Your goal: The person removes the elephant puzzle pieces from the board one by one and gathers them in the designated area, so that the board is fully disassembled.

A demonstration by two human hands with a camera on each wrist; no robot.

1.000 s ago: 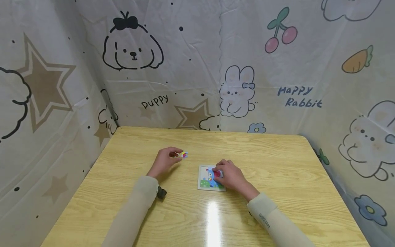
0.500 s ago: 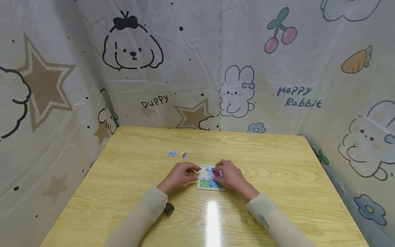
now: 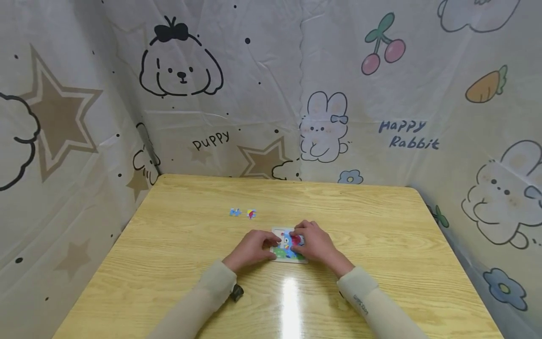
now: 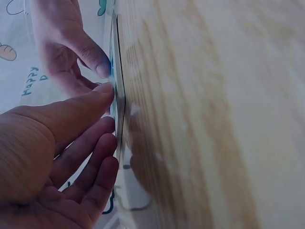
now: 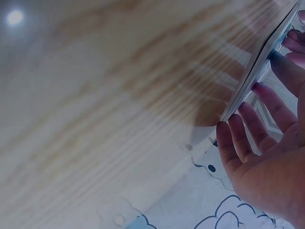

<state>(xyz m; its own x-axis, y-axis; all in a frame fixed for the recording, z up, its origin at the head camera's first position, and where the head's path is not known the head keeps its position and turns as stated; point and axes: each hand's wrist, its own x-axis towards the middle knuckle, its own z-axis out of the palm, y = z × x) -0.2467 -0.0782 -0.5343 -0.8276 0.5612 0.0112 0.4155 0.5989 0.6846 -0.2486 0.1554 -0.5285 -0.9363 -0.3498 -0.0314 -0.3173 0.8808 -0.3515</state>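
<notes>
A small square jigsaw board [image 3: 292,260] lies flat on the table, with a blue figure, red patch and green ground on it. My left hand [image 3: 253,248] is at the board's left edge. In the left wrist view, its thumb [image 4: 102,93] touches the board's face and its other fingers are spread loosely beside it. Over the right part of the board, my right hand [image 3: 315,241] rests its fingertips on the surface and partly covers the picture. Two loose jigsaw pieces lie farther back, one blue [image 3: 235,212] and one multicoloured [image 3: 251,213].
The wooden table [image 3: 360,212] extends around the board, with a light reflection near its front. A printed cloth [image 3: 262,94] hangs behind the table and along both sides. A small black device [image 3: 236,293] sits at my left cuff.
My left hand has drawn back from the multicoloured piece, uncovering the blue one, and moved to the board's left edge. Both pieces stay put. The right hand has hardly moved.
</notes>
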